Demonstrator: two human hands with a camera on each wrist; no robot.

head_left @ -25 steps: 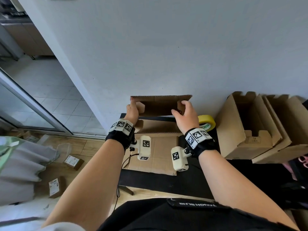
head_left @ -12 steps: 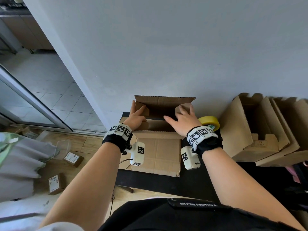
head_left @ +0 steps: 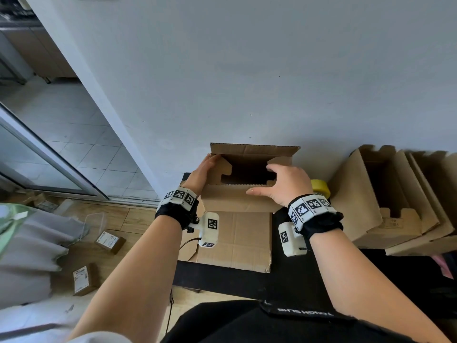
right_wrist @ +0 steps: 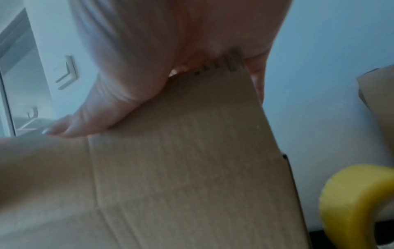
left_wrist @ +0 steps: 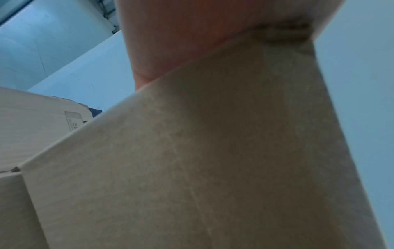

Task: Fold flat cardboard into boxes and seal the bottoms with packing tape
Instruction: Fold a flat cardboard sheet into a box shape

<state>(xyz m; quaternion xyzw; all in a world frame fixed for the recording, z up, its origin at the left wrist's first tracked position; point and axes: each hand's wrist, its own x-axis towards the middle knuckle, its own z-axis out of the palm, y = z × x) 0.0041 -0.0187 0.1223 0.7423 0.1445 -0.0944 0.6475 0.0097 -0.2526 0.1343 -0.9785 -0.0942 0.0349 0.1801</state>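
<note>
Nearest the body, a flat cardboard sheet (head_left: 237, 240) lay on the black table (head_left: 222, 280), below and between the two wrists. Just beyond it stood the half-formed cardboard box (head_left: 249, 174), its open end facing the person, with the near flap (head_left: 235, 200) folded down toward them. The left hand (head_left: 200, 174) lay with straight fingers flat against the outside of the box's left side flap (head_left: 220, 169), pressing it; in the left wrist view the palm (left_wrist: 181, 42) met the cardboard edge, and the fingertips could not be seen. The right hand (head_left: 284, 183) curled over the right side flap (head_left: 279, 163), fingers over its top edge and the thumb (head_left: 257, 191) stretched along the near flap; the right wrist view showed the cardboard edge caught in the crook between thumb and fingers. Just to the right of the right hand, partly hidden behind it, a yellow roll of packing tape (head_left: 320, 188) sat on the table. Further right, well apart from that hand, several folded boxes (head_left: 371, 206) leaned nested together. Beyond the box rose the white wall (head_left: 247, 82).
</note>
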